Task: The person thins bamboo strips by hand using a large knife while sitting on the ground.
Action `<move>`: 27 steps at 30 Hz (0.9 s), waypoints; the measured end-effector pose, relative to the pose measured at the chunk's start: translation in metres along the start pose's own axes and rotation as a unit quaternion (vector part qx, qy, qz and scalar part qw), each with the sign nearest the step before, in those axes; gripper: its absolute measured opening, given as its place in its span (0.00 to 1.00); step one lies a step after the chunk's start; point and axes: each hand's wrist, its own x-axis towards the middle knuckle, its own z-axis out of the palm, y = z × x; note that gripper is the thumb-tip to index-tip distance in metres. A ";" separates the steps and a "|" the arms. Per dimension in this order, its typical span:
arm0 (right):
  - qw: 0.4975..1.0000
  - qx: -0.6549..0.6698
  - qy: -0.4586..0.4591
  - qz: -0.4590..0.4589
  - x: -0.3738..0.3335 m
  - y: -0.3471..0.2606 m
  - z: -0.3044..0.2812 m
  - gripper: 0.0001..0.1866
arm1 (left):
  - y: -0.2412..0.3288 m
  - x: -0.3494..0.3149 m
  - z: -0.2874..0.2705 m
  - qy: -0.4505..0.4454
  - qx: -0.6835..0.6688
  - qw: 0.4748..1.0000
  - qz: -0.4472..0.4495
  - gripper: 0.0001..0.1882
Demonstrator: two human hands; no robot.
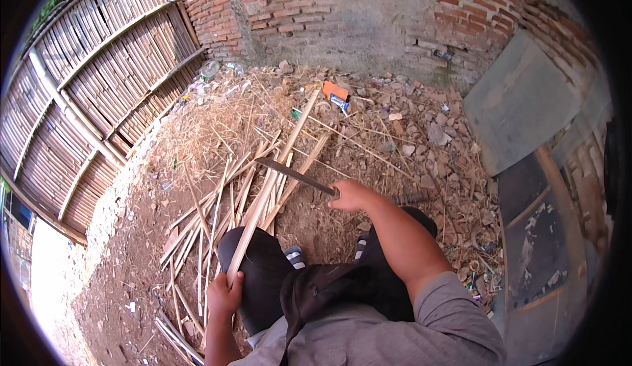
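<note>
On dirt ground by my knees | my left hand (225, 293) closed round bamboo strip (271, 185) at its near end, long axis running up-right away from me | my right hand (349, 195) gripping knife (294, 174), blade laid across strip midway, right hand nearer the crossing | split bamboo pile (197, 234) at left

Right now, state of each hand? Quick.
Left hand: closed around the near end of the long bamboo strip.
Right hand: closed on the handle of the long-bladed knife, blade resting across the strip.
</note>
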 end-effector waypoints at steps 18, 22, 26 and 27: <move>1.000 -0.006 0.010 -0.009 0.003 0.002 0.002 0.28 | -0.004 0.000 0.005 0.021 0.007 1.000 0.010 0.29; 0.999 -0.003 0.024 -0.024 0.005 0.004 0.007 0.27 | -0.009 0.000 0.009 0.028 0.003 1.000 0.013 0.29; 0.999 0.004 0.022 -0.029 0.007 0.008 0.010 0.27 | -0.006 0.000 0.007 0.026 0.010 1.000 0.014 0.29; 0.999 0.002 0.025 -0.031 0.008 0.009 0.011 0.26 | -0.006 0.000 0.007 0.024 0.011 1.000 0.012 0.29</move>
